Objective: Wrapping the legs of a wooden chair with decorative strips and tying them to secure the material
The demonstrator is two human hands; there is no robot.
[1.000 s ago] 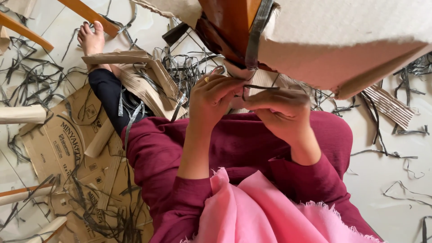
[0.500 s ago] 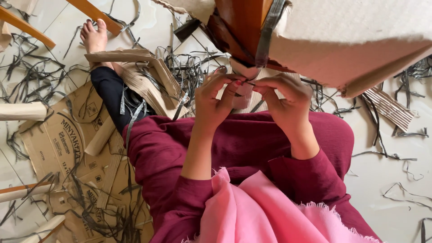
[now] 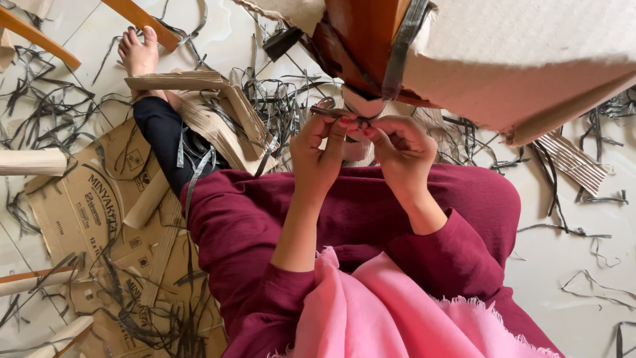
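Hands: left hand [image 3: 317, 151], right hand [image 3: 401, 151] pinching dark strap [image 3: 331, 113].

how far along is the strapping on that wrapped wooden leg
Done: a dark strap already runs up the wooden leg, whose upper part is wrapped in cardboard. In hand: the left hand and right hand pinch the strap end together just below the leg's padded tip. Left: the end looks loose, not fastened. Strap offcuts and flattened cardboard litter the floor.
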